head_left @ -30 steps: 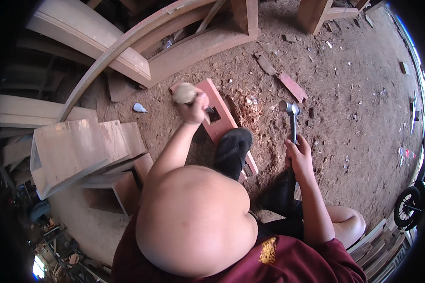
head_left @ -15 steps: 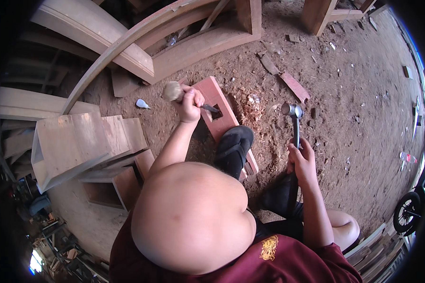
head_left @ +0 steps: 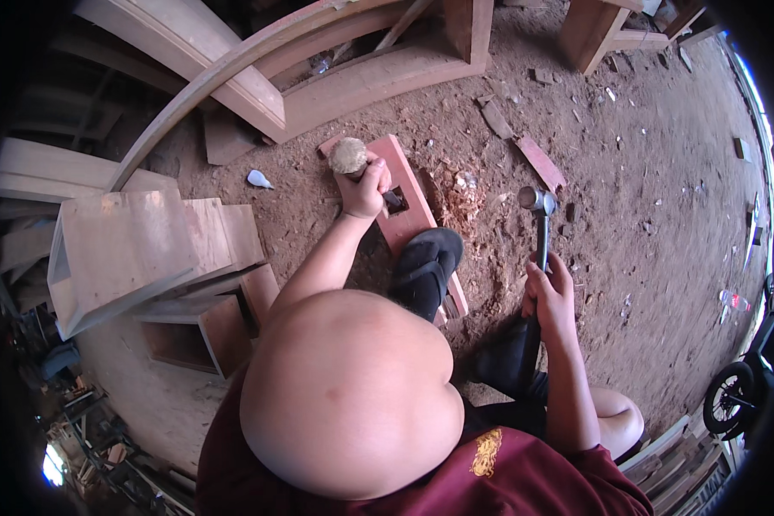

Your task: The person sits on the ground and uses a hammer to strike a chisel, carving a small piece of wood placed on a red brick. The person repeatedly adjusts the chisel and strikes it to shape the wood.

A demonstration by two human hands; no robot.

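Note:
My left hand point(head_left: 365, 191) is closed round a chisel point(head_left: 349, 156) with a worn, pale round handle end. Its dark blade reaches into a square hole in a reddish wooden beam point(head_left: 408, 225), which lies on the dirt floor. How deep the tip sits is hidden in the hole. My foot in a black sock and flip-flop point(head_left: 430, 262) presses on the beam just nearer to me than the hole. In my right hand point(head_left: 552, 297) is a hammer point(head_left: 538, 202), gripped by its dark handle with the metal head raised, apart from the chisel.
Wooden frames point(head_left: 378, 86) stand at the far side, and box-like wooden pieces point(head_left: 133, 249) at the left. Wood shavings point(head_left: 463, 198) lie right of the beam, with a reddish offcut point(head_left: 542, 162) beyond. A small white bottle point(head_left: 259, 179) lies at the left. A black wheel point(head_left: 731, 400) stands at the right.
My left hand has moved right and brought the chisel more upright over the hole. The hammer in my right hand is held nearly as before. The view has shifted slightly.

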